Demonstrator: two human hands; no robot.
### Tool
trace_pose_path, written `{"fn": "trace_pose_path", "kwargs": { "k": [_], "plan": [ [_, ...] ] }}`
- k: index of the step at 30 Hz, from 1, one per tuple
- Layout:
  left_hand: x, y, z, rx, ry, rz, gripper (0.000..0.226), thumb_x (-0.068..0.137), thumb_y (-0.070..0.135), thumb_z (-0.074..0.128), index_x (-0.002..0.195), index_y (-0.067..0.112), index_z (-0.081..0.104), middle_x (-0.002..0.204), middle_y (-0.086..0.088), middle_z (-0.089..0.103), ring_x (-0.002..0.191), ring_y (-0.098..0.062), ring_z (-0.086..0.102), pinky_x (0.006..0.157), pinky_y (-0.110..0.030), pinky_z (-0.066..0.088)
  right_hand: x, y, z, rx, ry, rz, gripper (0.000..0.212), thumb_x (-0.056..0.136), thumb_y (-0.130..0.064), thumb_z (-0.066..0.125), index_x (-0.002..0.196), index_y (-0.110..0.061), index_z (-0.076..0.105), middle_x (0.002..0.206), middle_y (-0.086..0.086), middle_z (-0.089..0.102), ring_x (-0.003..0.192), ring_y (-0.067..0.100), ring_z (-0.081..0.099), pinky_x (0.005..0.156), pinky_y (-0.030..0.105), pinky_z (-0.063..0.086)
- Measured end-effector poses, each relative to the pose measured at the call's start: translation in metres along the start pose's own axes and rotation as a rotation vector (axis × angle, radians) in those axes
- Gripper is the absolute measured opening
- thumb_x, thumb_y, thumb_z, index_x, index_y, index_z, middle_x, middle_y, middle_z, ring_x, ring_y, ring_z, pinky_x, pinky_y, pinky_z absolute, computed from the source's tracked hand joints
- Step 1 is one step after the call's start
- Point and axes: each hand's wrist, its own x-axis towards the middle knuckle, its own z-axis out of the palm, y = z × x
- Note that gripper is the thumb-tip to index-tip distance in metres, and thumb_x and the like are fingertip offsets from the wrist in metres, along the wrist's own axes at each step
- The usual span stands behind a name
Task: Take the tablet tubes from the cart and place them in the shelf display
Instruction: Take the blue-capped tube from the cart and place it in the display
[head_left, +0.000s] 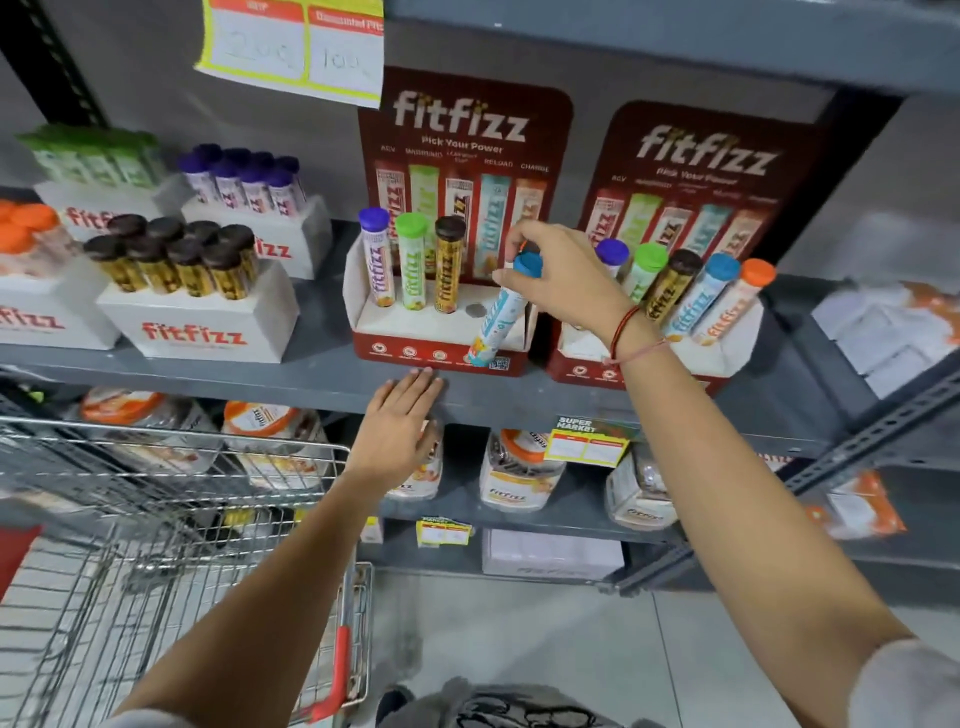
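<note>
My right hand (558, 275) grips the blue cap of a light-blue tablet tube (496, 322), which tilts with its base in front of the left red display stand (441, 353). That stand holds a purple-capped tube (376, 257), a green-capped tube (413, 262) and a brown-capped tube (448, 265); an empty hole (475, 310) shows beside them. My left hand (402, 423) lies flat, fingers apart, on the grey shelf edge (311, 382) below the stand. The wire cart (156, 545) is at lower left.
A second red display stand (587, 371) on the right holds several tubes. White boxes of tubes (197, 322) fill the shelf's left part. Jars (519, 478) sit on the shelf below. A yellow price tag (296, 47) hangs from above.
</note>
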Motion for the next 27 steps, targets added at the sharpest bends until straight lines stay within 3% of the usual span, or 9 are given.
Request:
{"fn": "trace_pose_path", "kwargs": {
  "k": [3,6,10,14,17,20,24,27],
  "plan": [
    [-0.001,-0.001,0.001,0.013,0.005,0.009,0.055,0.087,0.020,0.060,0.136,0.007,0.039,0.142,-0.015,0.045,0.132,-0.030,0.038,0.109,-0.048,0.025,0.005,0.000,0.002,-0.015,-0.007,0.005,0.012,0.085,-0.023,0.062,0.088,-0.020,0.051,0.100,0.008,0.058,0.093,0.020,0.051,0.074,0.026,0.037],
    [-0.001,-0.002,0.001,0.023,0.004,0.017,0.055,0.089,0.022,0.058,0.137,0.008,0.037,0.144,-0.014,0.042,0.134,-0.029,0.036,0.110,-0.047,0.023,0.011,-0.004,-0.005,-0.033,0.002,-0.017,0.021,0.083,-0.017,0.062,0.101,-0.010,0.055,0.101,0.004,0.055,0.095,0.018,0.052,0.073,0.021,0.036],
    [-0.002,-0.003,0.002,0.028,0.004,0.023,0.055,0.091,0.025,0.053,0.140,0.009,0.033,0.147,-0.013,0.038,0.137,-0.028,0.031,0.112,-0.046,0.020,0.022,-0.007,-0.015,-0.092,-0.081,-0.050,0.034,0.079,-0.014,0.067,0.111,-0.007,0.056,0.113,0.011,0.061,0.105,0.022,0.056,0.086,0.029,0.045],
    [-0.002,-0.002,0.003,0.022,0.015,0.023,0.055,0.091,0.025,0.053,0.140,0.009,0.032,0.147,-0.013,0.037,0.137,-0.028,0.031,0.112,-0.047,0.020,0.035,-0.005,-0.016,-0.137,-0.128,-0.074,0.040,0.080,-0.014,0.068,0.117,-0.007,0.057,0.121,0.013,0.060,0.112,0.024,0.054,0.092,0.028,0.044],
    [-0.002,-0.002,0.003,0.021,0.014,0.022,0.056,0.092,0.026,0.053,0.140,0.009,0.032,0.147,-0.013,0.037,0.137,-0.028,0.030,0.112,-0.047,0.020,0.046,-0.001,-0.012,-0.155,-0.126,-0.052,0.041,0.081,-0.016,0.067,0.120,-0.009,0.056,0.124,0.014,0.058,0.119,0.029,0.049,0.101,0.038,0.043],
    [-0.002,-0.003,0.005,0.031,0.008,0.020,0.056,0.092,0.028,0.052,0.141,0.010,0.031,0.148,-0.012,0.035,0.138,-0.027,0.028,0.113,-0.046,0.018,0.054,0.001,-0.006,-0.139,-0.102,-0.047,0.034,0.081,-0.016,0.066,0.114,-0.009,0.059,0.120,0.015,0.059,0.116,0.030,0.050,0.099,0.041,0.044],
    [-0.002,-0.005,0.005,0.027,0.009,0.023,0.056,0.092,0.028,0.052,0.140,0.010,0.031,0.148,-0.012,0.035,0.138,-0.027,0.029,0.113,-0.046,0.018,0.066,0.003,-0.004,-0.134,-0.085,-0.035,0.025,0.081,-0.013,0.067,0.105,-0.006,0.063,0.108,0.014,0.064,0.097,0.023,0.058,0.081,0.025,0.042],
    [-0.002,-0.005,0.005,0.029,0.004,0.029,0.057,0.092,0.028,0.053,0.141,0.010,0.030,0.148,-0.012,0.035,0.138,-0.028,0.029,0.113,-0.046,0.019,0.072,0.008,-0.007,-0.162,-0.114,-0.009,0.024,0.082,-0.013,0.067,0.104,-0.007,0.063,0.108,0.016,0.064,0.098,0.025,0.055,0.088,0.029,0.046]
  ]
}}
